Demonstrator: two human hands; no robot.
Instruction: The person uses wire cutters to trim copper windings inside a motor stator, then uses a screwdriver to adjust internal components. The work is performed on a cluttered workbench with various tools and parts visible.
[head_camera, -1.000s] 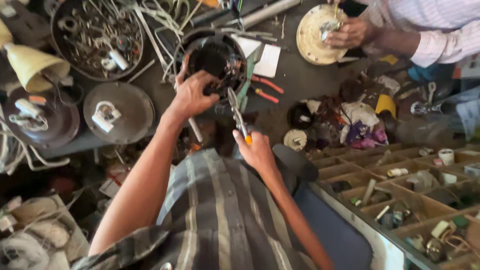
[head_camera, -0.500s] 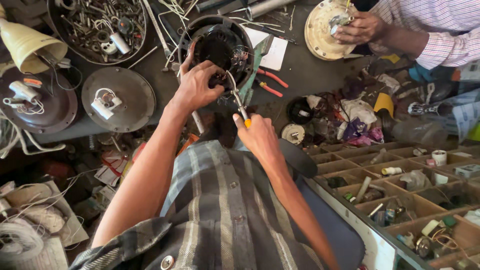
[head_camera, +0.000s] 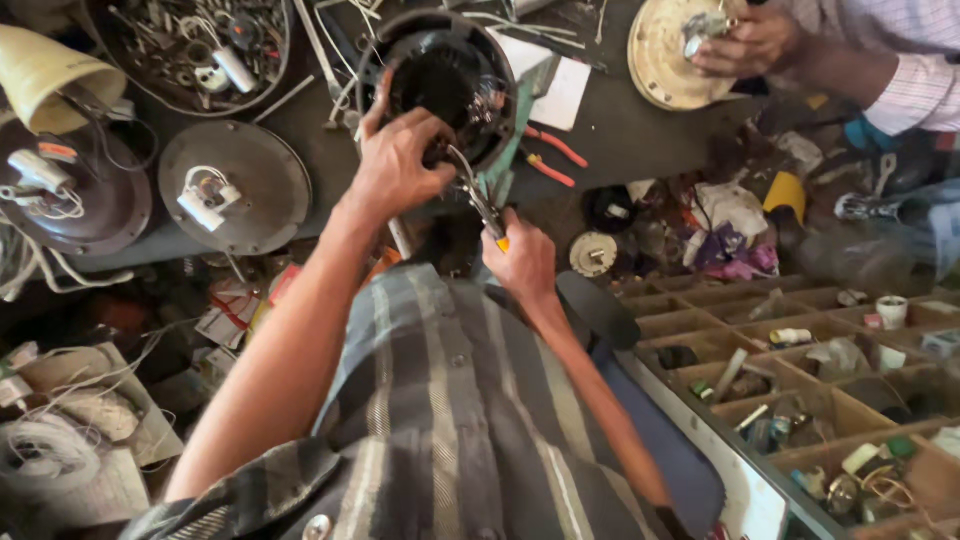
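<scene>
Across the upper half of the frame runs a dark, dusty workbench crowded with metal parts. Upper middle sits a round black motor housing, hollow, with copper windings glinting along its right inner edge. To its left lie a dull grey metal disc with a white wired block on it and, above that, a shallow dish of screws and scrap. Lower right, a wooden tray of small compartments holds bits and caps.

At the housing's lower rim, the left hand curls its fingers over the edge, gripping it firmly. The right hand is closed tight around the yellow-tipped handles of slim steel pliers, whose nose reaches into the housing beside the left fingers.

Risks, as I judge them: the pliers' nose could slip off whatever it bites and nick the left fingers or scrape the thin windings, since metal meets metal at a slant. The housing rests on clutter, so it may rock under a hard pull.

Upper right, another person's hand holds a cream-coloured disc.
</scene>
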